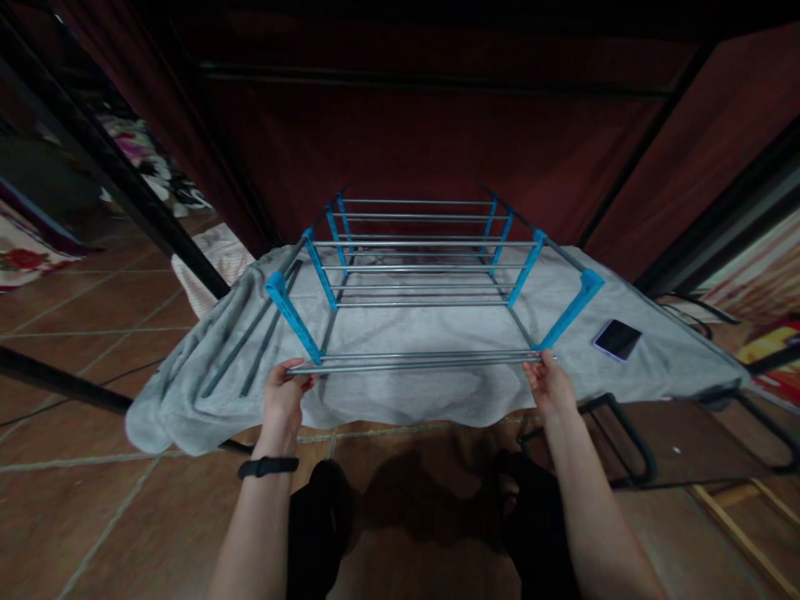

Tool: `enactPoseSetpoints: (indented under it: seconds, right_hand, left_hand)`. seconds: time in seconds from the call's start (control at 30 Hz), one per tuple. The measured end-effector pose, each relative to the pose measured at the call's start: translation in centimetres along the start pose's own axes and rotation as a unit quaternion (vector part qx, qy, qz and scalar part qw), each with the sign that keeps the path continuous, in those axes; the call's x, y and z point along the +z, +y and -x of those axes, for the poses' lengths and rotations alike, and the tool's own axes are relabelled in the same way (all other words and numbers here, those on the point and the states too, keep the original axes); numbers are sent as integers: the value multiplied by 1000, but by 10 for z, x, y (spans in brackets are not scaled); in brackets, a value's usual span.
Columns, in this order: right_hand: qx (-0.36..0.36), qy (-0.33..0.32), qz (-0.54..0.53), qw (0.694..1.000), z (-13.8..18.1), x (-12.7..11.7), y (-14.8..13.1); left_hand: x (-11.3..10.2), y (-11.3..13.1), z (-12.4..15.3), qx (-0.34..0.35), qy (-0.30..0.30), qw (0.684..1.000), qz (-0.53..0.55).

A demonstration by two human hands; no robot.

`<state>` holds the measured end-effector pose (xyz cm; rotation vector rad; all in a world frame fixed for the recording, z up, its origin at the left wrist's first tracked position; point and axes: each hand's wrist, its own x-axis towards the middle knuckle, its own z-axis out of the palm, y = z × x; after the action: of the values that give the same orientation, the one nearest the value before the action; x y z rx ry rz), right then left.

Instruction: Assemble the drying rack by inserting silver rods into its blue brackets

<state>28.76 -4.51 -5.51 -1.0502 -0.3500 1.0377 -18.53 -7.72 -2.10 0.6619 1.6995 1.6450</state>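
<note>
A rack frame (428, 243) of grey metal tubes and blue plastic side pieces stands on a grey blanket. Along its near side, my two hands hold a long metal tube (412, 365) level. My left hand (287, 387) pinches the tube's left end, just beside the foot of the left blue bracket (293, 318). At the other end, my right hand (548, 382) has its fingers closed round the tube, close to the foot of the right blue bracket (570, 310). Another tube runs parallel just behind the held one.
Two loose tubes (259, 354) lie on the blanket (181, 392) to the left. A phone (617, 340) rests on the right side. Dark metal posts (106, 167) rise at the left, with a dark red curtain (431, 142) behind. A brown folding chair (693, 442) stands lower right.
</note>
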Motion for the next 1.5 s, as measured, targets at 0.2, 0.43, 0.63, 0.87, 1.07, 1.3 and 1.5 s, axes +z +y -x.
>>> enactPoseSetpoints:
  seconds: [0.2, 0.43, 0.63, 0.87, 1.07, 1.3, 1.5]
  right_hand:
    - [39, -25, 6, 999, -4, 13, 16]
    - [57, -39, 32, 997, -9, -2, 14]
    - [72, -10, 21, 997, -8, -8, 12]
    - [76, 18, 18, 997, -7, -6, 13]
    - [85, 21, 17, 996, -7, -4, 13]
    - [116, 15, 25, 993, -4, 4, 18]
    - [125, -13, 31, 992, 0, 7, 25]
  left_hand:
    - [9, 9, -14, -148, 54, 978, 140]
    - [19, 6, -24, -130, 55, 983, 116]
    - [25, 2, -19, -146, 56, 981, 113]
    - [33, 0, -7, -171, 31, 974, 143]
    - [52, -5, 5, -202, -38, 963, 175]
    - [82, -21, 29, -256, -85, 943, 196]
    - [97, -32, 49, -289, -143, 929, 183]
